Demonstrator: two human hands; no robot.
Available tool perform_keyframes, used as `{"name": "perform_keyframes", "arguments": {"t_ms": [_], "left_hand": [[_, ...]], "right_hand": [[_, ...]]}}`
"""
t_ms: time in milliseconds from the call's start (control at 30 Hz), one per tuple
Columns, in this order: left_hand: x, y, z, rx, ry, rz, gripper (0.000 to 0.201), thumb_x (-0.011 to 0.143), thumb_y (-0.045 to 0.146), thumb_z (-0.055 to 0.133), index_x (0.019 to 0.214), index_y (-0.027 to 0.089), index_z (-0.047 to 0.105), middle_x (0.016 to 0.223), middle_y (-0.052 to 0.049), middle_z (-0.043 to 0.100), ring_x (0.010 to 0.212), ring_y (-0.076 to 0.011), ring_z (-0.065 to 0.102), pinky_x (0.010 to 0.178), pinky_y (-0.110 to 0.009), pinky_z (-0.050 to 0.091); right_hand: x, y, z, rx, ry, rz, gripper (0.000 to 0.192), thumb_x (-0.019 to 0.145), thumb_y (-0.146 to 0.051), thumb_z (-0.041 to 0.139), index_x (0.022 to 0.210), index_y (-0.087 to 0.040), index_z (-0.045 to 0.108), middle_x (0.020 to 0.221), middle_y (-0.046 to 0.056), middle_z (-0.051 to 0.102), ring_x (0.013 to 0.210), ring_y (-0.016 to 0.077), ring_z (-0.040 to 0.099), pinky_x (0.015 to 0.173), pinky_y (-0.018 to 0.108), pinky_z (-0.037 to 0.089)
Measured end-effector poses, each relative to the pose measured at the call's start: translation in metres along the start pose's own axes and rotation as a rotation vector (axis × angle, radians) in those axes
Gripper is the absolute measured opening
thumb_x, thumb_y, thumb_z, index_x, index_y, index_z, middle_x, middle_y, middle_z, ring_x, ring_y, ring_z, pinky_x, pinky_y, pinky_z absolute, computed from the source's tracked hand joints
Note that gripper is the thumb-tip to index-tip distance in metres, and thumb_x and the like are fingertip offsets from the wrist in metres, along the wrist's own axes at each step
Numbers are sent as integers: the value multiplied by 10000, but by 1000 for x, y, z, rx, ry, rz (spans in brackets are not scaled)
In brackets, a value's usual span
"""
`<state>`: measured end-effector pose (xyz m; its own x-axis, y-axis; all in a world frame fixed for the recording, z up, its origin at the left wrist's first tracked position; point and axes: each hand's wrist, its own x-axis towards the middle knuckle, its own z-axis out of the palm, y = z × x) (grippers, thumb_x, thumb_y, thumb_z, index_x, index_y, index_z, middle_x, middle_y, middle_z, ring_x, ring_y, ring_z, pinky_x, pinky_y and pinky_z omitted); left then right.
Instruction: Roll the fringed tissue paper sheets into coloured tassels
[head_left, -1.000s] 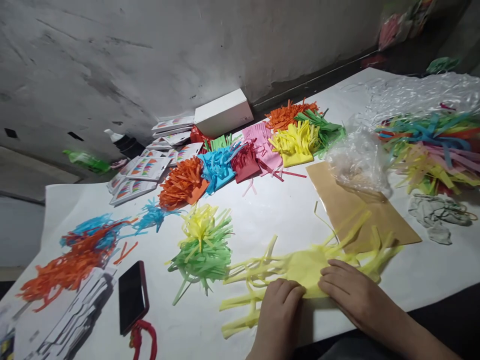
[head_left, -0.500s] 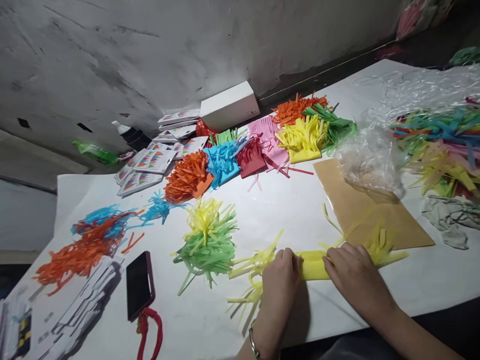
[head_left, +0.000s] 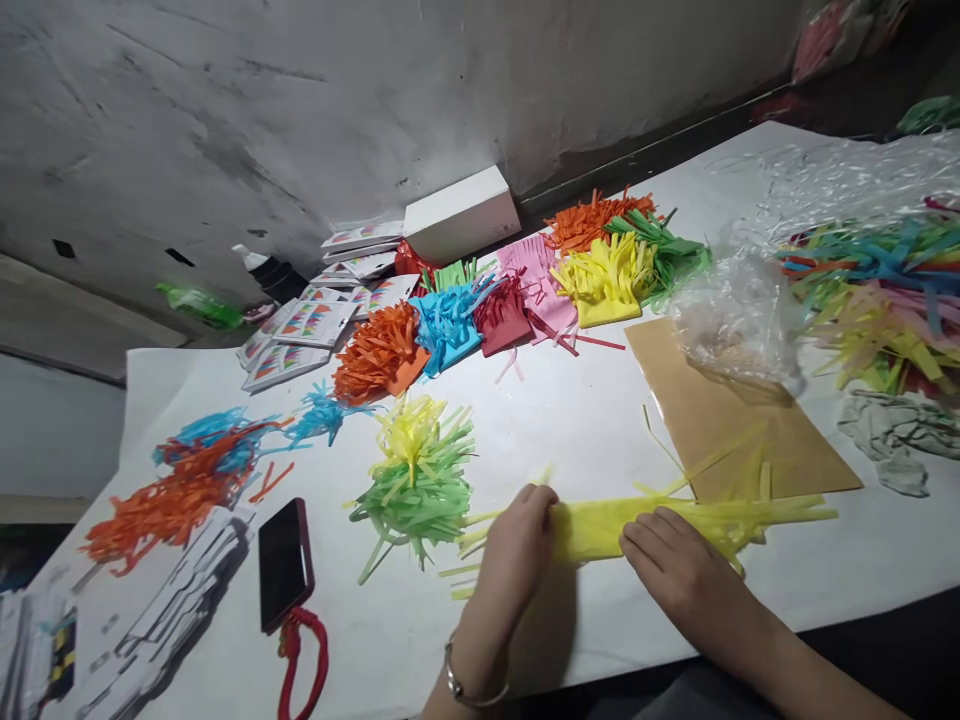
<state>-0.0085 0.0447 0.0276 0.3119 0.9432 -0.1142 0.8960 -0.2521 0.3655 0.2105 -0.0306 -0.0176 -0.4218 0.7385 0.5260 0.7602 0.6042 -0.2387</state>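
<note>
A yellow tissue-paper strip [head_left: 592, 528] with fringed ends stretches between my two hands just above the white table. My left hand [head_left: 516, 545] is closed around its left part, with fringe strands poking out beyond the wrist. On the right part, my right hand [head_left: 679, 558] lies with its fingers together and curled over the paper; the thumb is hidden. The right-hand fringe [head_left: 750, 512] spreads over the corner of a brown envelope [head_left: 720, 420]. To the left of my left hand lies a green tissue tassel [head_left: 412, 500] topped by a yellow one [head_left: 409, 430].
Folded fringed papers, including a yellow one [head_left: 607, 280], line the back. A phone [head_left: 285, 565] with a red strap lies left, near stacked white paper [head_left: 165, 610] and orange tassels [head_left: 161, 510]. Clear plastic [head_left: 739, 315] and colourful tissue strips [head_left: 892, 290] occupy the right.
My hands have moved apart, the left one going left and the right one slightly left and down. More flat yellow paper shows between them, and its right fringe lies straighter.
</note>
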Motion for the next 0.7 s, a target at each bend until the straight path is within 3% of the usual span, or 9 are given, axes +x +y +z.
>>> {"name": "perform_keyframes", "arguments": {"t_ms": [100,167,267,333,467,600,700], "left_hand": [[-9,-20,-20,-12,131,-6,294,874,40,459,1058,195,628,1051,-93,699,934,-229,679,801,-358,526],[-20,-16,-24,-11,227,95,334,894,86,483,1193,188,592,1222,-142,650,1131,-277,615,952,-453,489],[-37,10,-5,18,269,406,371,897,160,595,1262,225,576,1296,-117,646,1214,-307,551,1105,-544,334],[-43,28,18,44,259,500,315,908,123,603,1203,232,609,1184,-69,711,1137,-276,587,1132,-526,274],[-45,36,51,-16,308,475,180,937,58,577,980,221,641,913,-8,738,939,-203,633,1045,-429,353],[-48,22,54,-34,289,427,175,953,67,579,968,231,638,919,-5,737,929,-195,633,986,-411,381],[-49,17,58,-40,346,385,161,953,81,569,915,226,626,920,-9,730,913,-200,625,970,-422,363]], "right_hand": [[1,5,-1,25,24,-6,300,962,5,420,1002,-136,681,941,100,714,928,235,639,946,440,503],[1,7,-3,51,27,0,262,972,-13,444,980,-140,673,902,88,698,882,219,636,900,425,519],[1,7,-7,77,13,6,241,978,-28,454,982,-142,666,887,81,685,872,213,636,889,417,516],[1,6,-7,89,0,-5,234,987,-53,455,1000,-150,667,900,77,691,896,216,637,923,417,501],[-2,7,-5,74,1,2,263,1013,-107,418,1092,-139,667,1035,105,711,1018,254,621,1012,461,437],[-7,12,-8,76,-26,-7,288,981,-33,402,1005,-147,666,951,86,693,943,232,611,985,441,425],[-8,15,-13,76,-60,27,267,982,-53,410,981,-157,656,932,82,671,923,236,602,988,461,394]]}}
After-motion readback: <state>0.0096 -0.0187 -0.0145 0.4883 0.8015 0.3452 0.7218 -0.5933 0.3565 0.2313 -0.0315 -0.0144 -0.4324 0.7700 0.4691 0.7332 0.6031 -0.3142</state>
